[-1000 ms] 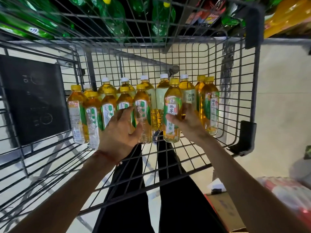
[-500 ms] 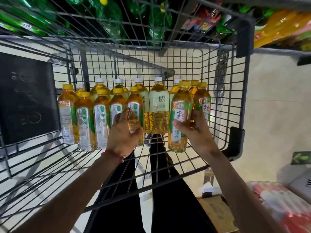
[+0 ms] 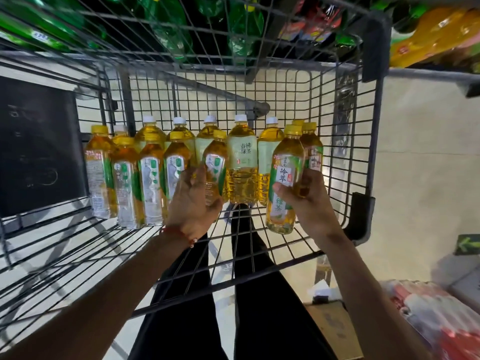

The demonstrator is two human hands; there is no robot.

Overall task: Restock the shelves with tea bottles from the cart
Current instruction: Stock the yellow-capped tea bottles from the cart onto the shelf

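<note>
Curling L hand [image 3: 193, 201] round btl [image 3: 216, 162], R hand [image 3: 310, 203] round 2nd btl [image 3: 284, 178].

Eight yellow-capped tea bottles [image 3: 152, 178] and six white-capped tea bottles [image 3: 242, 162] are counted across the middle of the frame, fourteen in all. One wire cart [image 3: 359, 216] is seen. Two hands are counted at lower centre: one left hand [image 3: 193, 201], one right hand [image 3: 309, 203].

I see my left hand [image 3: 193, 201] wrapped round a yellow-capped tea bottle [image 3: 215, 165] in the near row of the wire cart [image 3: 285, 92]. My right hand [image 3: 309, 203] grips a second yellow-capped bottle [image 3: 284, 178] at the right end, tilted, its base nearer me than its neighbours'. The bottles stand in 2 rows, with white-capped bottles [image 3: 242, 162] in the far one. Green bottles [image 3: 241, 29] sit on the shelf [image 3: 428, 72] beyond.
</note>
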